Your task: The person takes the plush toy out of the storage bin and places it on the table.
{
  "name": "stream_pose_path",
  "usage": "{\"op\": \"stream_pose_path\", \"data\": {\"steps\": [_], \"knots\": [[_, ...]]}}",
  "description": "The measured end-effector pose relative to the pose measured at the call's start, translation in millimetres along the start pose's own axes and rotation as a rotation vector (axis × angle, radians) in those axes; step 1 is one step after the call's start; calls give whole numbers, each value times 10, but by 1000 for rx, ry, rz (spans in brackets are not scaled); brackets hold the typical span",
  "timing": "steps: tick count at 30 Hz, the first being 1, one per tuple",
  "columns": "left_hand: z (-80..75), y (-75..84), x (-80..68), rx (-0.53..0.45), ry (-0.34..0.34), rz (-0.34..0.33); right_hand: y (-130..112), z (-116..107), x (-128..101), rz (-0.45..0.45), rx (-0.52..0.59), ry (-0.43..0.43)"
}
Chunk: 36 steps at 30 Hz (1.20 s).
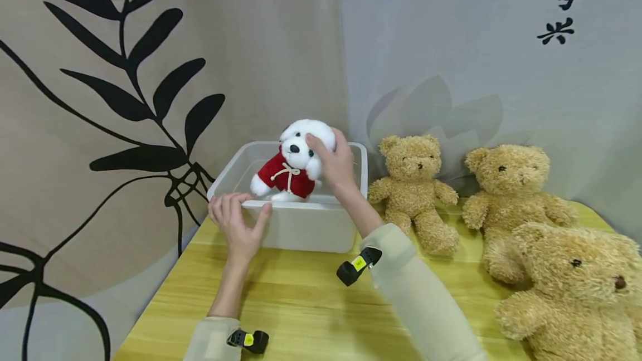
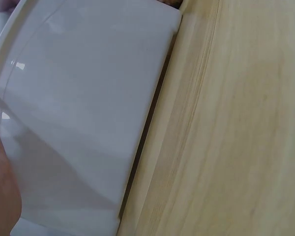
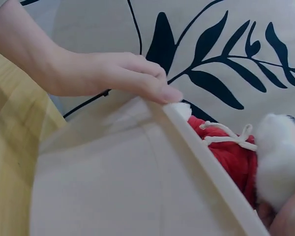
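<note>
A white plush dog [image 1: 301, 152] in a red hoodie with a cream drawstring bow leans back inside a white plastic bin [image 1: 301, 230]. My right hand [image 1: 333, 160] grips the dog's head from the right, thumb across its face; the other fingers are hidden behind the head. At the bin's front left corner, my left hand [image 1: 238, 227] holds the rim, its thumb lying near the front edge. From the right wrist, the dog's red hoodie [image 3: 231, 160] shows beyond the rim, and the left hand [image 3: 118, 73] bends over the corner.
Tan teddy bears sit along the table's right side: one bear [image 1: 413, 183] beside the bin, another bear [image 1: 514, 194] farther right, and a bear [image 1: 582, 288] at the near right. The wooden table [image 1: 311, 299] extends in front of the bin. A printed cloth [image 1: 281, 43] hangs behind.
</note>
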<state>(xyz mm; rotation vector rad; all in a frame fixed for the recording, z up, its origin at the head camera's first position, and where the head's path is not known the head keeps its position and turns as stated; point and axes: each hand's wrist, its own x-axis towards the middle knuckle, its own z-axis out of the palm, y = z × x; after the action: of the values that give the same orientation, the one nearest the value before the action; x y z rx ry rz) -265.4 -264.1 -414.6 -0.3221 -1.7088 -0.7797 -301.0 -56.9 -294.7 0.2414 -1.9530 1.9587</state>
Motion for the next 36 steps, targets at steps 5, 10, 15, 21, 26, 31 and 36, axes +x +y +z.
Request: {"op": "stream_pose_path", "data": {"steps": [5, 10, 15, 21, 26, 31, 36], "knots": [[-11, -11, -24, 1, -15, -7, -91, -166, 27, -65, 38, 20], [-5, -18, -41, -2, -17, -11, -251, -314, 64, -140, 92, 47], [-5, -17, -37, -4, -14, -7, -455, -427, 75, -188, 148, 28], [-5, -12, -27, -5, -12, -7, -672, -567, 88, -261, 164, -4], [-1, -7, -27, -7, -19, -8, -791, -736, 103, -314, 123, -12], [3, -4, -19, -18, -8, -3, -905, -895, 59, -319, 79, -43], [0, -5, -7, -19, -5, 1, -993, -1028, -31, -307, 19, -86]]}}
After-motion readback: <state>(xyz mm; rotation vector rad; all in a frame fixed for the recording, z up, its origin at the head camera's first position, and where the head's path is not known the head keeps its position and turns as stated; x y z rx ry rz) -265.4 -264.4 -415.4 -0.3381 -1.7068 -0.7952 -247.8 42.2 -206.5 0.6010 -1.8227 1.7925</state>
